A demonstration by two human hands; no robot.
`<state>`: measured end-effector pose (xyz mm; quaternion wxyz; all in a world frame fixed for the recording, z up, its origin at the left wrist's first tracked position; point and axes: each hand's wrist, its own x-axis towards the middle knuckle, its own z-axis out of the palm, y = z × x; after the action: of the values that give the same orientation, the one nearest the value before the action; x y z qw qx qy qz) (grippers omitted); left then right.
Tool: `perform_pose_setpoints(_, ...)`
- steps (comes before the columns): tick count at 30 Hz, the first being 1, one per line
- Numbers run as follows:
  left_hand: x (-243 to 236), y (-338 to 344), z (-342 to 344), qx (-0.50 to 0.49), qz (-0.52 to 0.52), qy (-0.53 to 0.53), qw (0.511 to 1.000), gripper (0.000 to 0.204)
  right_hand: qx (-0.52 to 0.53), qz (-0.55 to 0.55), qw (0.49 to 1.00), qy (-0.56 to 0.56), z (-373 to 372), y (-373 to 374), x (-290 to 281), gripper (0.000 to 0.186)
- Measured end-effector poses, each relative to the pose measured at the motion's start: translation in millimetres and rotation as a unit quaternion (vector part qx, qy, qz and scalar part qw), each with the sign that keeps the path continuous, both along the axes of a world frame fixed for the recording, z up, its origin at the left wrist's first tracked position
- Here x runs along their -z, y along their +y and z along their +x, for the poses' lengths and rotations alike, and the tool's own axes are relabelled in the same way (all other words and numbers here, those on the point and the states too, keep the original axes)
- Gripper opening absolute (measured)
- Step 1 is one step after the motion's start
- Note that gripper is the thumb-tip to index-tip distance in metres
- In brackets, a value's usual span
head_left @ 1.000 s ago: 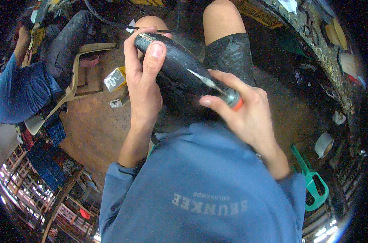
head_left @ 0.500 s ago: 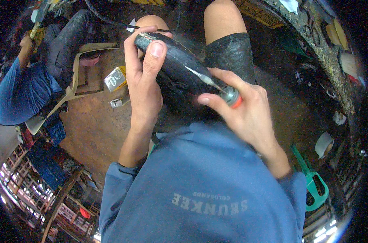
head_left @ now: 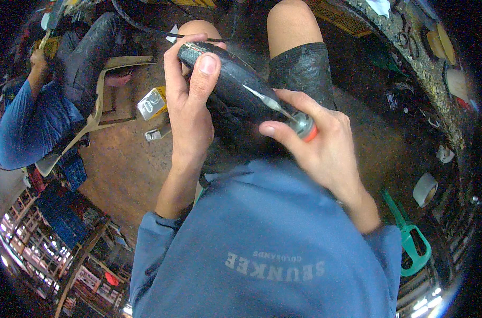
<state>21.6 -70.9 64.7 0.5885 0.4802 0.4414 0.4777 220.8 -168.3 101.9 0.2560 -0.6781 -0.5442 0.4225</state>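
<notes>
My left hand (head_left: 190, 98) is wrapped round one end of a long, dark, glossy curved piece (head_left: 230, 71), its thumb on top. That piece slants down to the right above my lap, with a rough, scaly-looking patch at the gripped end. My right hand (head_left: 318, 130) closes round a small tool with a thin pointed bit, a round metal nose (head_left: 303, 125) and an orange ring. The bit meets or nearly meets the piece's lower right end, where my right fingertips also lie close. Most of the tool's body is hidden in my palm.
A co-worker in blue (head_left: 34, 124) sits at the left by a beige plastic chair (head_left: 99, 100). A metal can (head_left: 152, 105) stands on the floor. A green-handled saw (head_left: 413, 249) lies at the right, near a white roll (head_left: 425, 189). A cluttered bench edge (head_left: 421, 69) curves along the upper right.
My hands, the dark piece and the tool hold almost the same place. The co-worker's arm at the left has shifted slightly.
</notes>
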Motion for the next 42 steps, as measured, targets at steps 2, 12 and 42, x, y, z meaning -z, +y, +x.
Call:
perform_pose_setpoints(2, -0.5, -0.5, -0.3, -0.001, -0.001, -0.001, 1.000, 0.051, 0.002, 0.005, 1.000, -0.003, -1.0, 1.0, -0.7, 0.053)
perform_pose_setpoints(12, -2.5, -3.0, 0.5, -0.003, 0.001, 0.012, 1.000, 0.053, 0.007, -0.001, 1.000, -0.019, -4.8, 6.1, -7.7, 0.051)
perform_pose_setpoints(42, 0.7, 65.2, -6.0, 0.141, -0.070, 0.007, 0.987, 0.053, 0.003, 0.063, 0.997, -0.046, 42.6, 43.0, 34.4, 0.046)
